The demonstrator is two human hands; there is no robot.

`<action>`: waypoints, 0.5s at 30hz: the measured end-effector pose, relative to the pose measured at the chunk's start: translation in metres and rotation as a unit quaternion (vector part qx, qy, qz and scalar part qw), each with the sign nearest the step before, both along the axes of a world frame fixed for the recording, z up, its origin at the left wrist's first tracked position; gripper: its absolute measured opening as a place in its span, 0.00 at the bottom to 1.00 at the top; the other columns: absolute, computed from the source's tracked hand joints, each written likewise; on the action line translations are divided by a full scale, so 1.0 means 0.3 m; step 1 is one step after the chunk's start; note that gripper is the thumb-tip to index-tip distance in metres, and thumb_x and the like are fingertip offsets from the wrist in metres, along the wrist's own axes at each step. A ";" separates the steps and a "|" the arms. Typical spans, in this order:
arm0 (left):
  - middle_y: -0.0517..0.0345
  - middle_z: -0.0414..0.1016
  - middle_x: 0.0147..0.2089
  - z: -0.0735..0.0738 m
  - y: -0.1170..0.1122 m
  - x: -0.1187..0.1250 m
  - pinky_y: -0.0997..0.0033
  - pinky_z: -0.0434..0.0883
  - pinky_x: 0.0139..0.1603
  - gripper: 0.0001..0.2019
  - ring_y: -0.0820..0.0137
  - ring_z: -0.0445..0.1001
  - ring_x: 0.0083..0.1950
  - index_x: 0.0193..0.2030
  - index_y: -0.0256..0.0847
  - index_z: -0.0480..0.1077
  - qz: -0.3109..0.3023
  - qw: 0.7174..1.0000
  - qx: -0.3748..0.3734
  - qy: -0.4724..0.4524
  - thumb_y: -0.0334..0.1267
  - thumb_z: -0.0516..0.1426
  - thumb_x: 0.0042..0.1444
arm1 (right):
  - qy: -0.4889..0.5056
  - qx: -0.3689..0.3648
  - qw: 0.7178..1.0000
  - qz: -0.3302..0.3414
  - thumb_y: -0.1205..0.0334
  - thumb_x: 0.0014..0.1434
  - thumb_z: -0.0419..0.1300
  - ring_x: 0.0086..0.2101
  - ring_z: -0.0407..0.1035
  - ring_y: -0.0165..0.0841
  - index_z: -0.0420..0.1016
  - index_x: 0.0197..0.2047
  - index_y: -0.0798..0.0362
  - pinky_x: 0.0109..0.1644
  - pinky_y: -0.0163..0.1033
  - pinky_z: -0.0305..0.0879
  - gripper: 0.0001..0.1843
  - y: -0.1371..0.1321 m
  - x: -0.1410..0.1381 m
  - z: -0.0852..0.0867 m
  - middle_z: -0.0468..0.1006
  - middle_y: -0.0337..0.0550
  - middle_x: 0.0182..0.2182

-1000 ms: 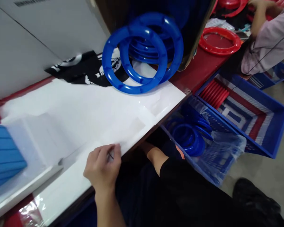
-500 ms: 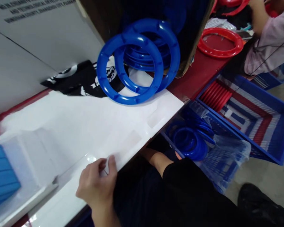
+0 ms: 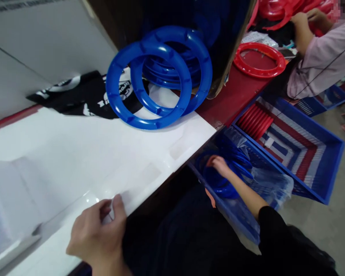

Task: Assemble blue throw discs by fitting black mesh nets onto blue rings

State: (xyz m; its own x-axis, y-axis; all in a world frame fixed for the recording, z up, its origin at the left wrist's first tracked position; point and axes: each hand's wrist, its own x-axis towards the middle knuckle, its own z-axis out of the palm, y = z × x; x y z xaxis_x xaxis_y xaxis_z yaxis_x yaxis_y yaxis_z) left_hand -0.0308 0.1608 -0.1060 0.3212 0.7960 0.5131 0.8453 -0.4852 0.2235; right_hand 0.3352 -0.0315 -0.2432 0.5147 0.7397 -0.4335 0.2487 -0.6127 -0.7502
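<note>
My left hand (image 3: pixel 97 230) rests on the white covering (image 3: pixel 74 149) near the table's front edge. Its fingers are loosely curled, with a gap between thumb and fingers and nothing visible in it. Down to the right, my right hand (image 3: pixel 220 165) reaches into a blue plastic crate (image 3: pixel 235 222), at a pile of blue rings (image 3: pixel 218 188). Its fingertips are blurred against the rings, so their grip is unclear. On the table, two large blue rings (image 3: pixel 149 123) overlap and lean at the opening of a dark box. More blue rings lie inside that box.
A printed black bag (image 3: pixel 74 99) lies behind the white covering. Right of the box (image 3: pixel 220 82), a red ring (image 3: pixel 260 73) sits on the red tabletop. Another blue crate (image 3: pixel 330 168) holds red rings (image 3: pixel 255 119). A person in a pink sleeve (image 3: pixel 324 57) handles red parts.
My right hand has come out from beneath the table edge and moved into the crate of blue rings. The left hand stays on the table; the view has shifted slightly.
</note>
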 end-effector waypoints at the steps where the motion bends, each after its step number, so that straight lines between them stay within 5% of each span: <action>1: 0.54 0.79 0.30 -0.002 0.002 0.000 0.58 0.69 0.32 0.02 0.51 0.79 0.35 0.38 0.50 0.74 0.008 1.000 -0.004 -0.011 0.42 0.62 0.60 | -0.026 -0.041 0.999 -0.024 0.51 0.74 0.64 0.47 0.79 0.37 0.78 0.57 0.56 0.52 0.48 0.80 0.18 -0.054 0.070 -0.012 0.81 0.48 0.51; 4: 0.56 0.74 0.28 -0.006 0.010 -0.004 0.58 0.66 0.33 0.06 0.51 0.76 0.34 0.35 0.52 0.72 0.027 0.998 -0.018 -0.051 0.47 0.62 0.60 | -0.102 -0.170 0.974 -0.108 0.52 0.74 0.65 0.51 0.78 0.40 0.76 0.61 0.55 0.56 0.52 0.79 0.19 -0.246 0.227 -0.043 0.79 0.50 0.56; 8: 0.56 0.70 0.26 -0.005 0.019 -0.001 0.59 0.63 0.35 0.12 0.53 0.70 0.32 0.33 0.51 0.69 0.011 0.996 -0.053 -0.071 0.52 0.61 0.62 | -0.121 -0.320 0.926 -0.158 0.53 0.73 0.66 0.54 0.77 0.42 0.75 0.63 0.54 0.58 0.54 0.78 0.21 -0.434 0.224 -0.116 0.77 0.51 0.59; 12: 0.60 0.70 0.24 -0.002 0.021 0.025 0.67 0.60 0.31 0.13 0.62 0.69 0.28 0.32 0.47 0.72 0.028 0.997 0.007 -0.075 0.52 0.63 0.60 | -0.103 -0.407 0.897 -0.138 0.53 0.73 0.66 0.56 0.76 0.43 0.75 0.64 0.53 0.60 0.55 0.78 0.21 -0.431 0.145 -0.193 0.77 0.51 0.61; 15: 0.62 0.74 0.23 -0.003 0.030 0.038 0.71 0.60 0.29 0.12 0.65 0.71 0.27 0.31 0.45 0.75 0.023 0.997 0.055 -0.057 0.50 0.65 0.59 | -0.090 -0.411 0.902 -0.096 0.52 0.73 0.66 0.55 0.76 0.42 0.75 0.64 0.53 0.59 0.54 0.78 0.21 -0.370 0.109 -0.210 0.77 0.51 0.60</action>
State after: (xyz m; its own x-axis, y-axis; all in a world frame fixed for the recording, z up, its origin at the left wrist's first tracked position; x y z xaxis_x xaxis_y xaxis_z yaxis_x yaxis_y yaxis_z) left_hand -0.0195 0.1698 -0.1068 0.2206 0.7452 0.6293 0.8392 -0.4738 0.2668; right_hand 0.3679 -0.1425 -0.3062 0.7160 0.0969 -0.6914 0.1517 -0.9882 0.0186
